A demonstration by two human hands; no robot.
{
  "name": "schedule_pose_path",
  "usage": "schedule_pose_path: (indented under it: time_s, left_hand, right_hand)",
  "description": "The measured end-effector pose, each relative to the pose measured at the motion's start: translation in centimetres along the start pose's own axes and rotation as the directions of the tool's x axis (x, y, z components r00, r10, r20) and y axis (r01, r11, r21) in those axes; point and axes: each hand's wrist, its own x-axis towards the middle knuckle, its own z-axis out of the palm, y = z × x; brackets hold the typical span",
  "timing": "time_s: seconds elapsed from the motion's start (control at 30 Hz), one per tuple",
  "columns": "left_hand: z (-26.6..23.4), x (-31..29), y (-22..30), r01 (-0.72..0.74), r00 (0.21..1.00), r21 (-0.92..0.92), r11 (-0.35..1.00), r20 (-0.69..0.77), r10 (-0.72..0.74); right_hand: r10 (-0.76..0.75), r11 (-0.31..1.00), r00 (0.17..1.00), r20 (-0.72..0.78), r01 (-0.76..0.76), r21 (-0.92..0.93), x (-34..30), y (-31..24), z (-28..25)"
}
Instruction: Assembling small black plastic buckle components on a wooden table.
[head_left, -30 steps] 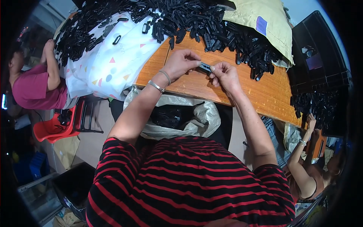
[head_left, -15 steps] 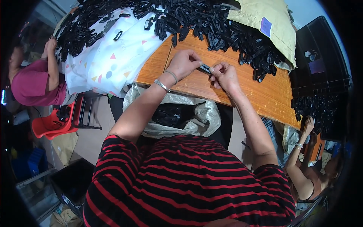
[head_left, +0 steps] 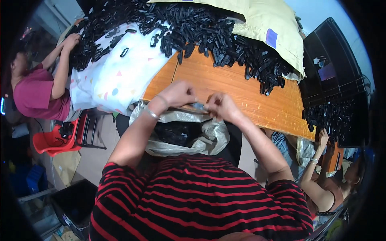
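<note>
My left hand (head_left: 177,94) and my right hand (head_left: 225,107) meet over the table's front edge, fingers pinched. Between their fingertips is a small, narrow plastic part (head_left: 198,106), dark grey and smeared by motion, so its exact kind cannot be made out. Just below the hands, an open silvery woven sack (head_left: 219,138) hangs in front of me with black contents (head_left: 175,133) inside. Beyond the hands, a large heap of black plastic parts (head_left: 223,48) covers the back of the wooden table (head_left: 257,98).
White patterned sheeting (head_left: 108,82) lies at the left, with a few black frame-shaped parts on it. A yellowish sack (head_left: 277,24) leans over the heap. One person (head_left: 40,90) works at the left, another (head_left: 321,188) at the right. A red chair (head_left: 56,138) stands at the left.
Both hands have come down toward me with the part, from above the tabletop to its front edge over the sack. The view has shifted slightly.
</note>
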Motion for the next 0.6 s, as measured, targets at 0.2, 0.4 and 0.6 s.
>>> schedule_pose_path:
  time_s: [0.2,0.4,0.6]
  left_hand:
    - [-0.2,4.6,0.2,-0.069,0.971,-0.21,0.975,-0.24,0.017]
    - [1.8,12.8,3.0,0.127,0.853,-0.121,0.985,-0.493,-0.17]
    - [2.7,13.7,2.9,0.216,0.81,-0.199,0.956,-0.51,-0.289]
  right_hand:
    - [-0.139,0.988,0.985,-0.102,0.131,-0.085,1.5,-0.8,-2.6]
    - [-0.697,0.47,0.666,-0.267,0.143,-0.871,7.5,-1.0,-6.9]
    - [-0.633,0.38,0.754,-0.173,0.109,-0.918,9.1,-0.4,-7.8]
